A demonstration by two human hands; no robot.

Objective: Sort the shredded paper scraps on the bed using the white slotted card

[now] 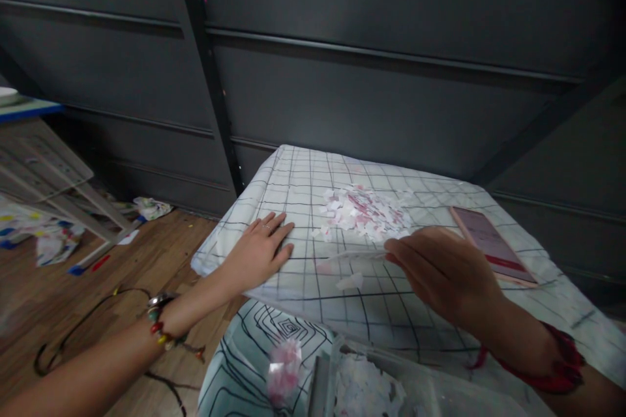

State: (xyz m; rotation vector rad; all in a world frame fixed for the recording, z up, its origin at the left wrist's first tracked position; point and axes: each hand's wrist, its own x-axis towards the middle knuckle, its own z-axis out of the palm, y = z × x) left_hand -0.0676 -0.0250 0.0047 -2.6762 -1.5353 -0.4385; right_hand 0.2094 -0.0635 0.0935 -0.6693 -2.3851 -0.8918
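Note:
My left hand (264, 247) lies flat on the checked cloth (298, 176), its fingers spread and holding nothing. Between the thumb and fingers of my right hand (440, 270) is the edge of a thin see-through plastic piece (359, 254), perhaps a small bag; blur hides its exact shape. Just beyond it sits a loose heap of white and pink paper scraps (364, 212). One white scrap (350, 282) lies apart, nearer to me.
A phone (491, 244) rests on the cloth at the right. Close to me are a clear plastic box (440, 381) with pale scraps inside and a small clear packet (284, 371) with pink contents. Dark panels (366, 104) stand behind the table; a cable (73, 332) crosses the floor.

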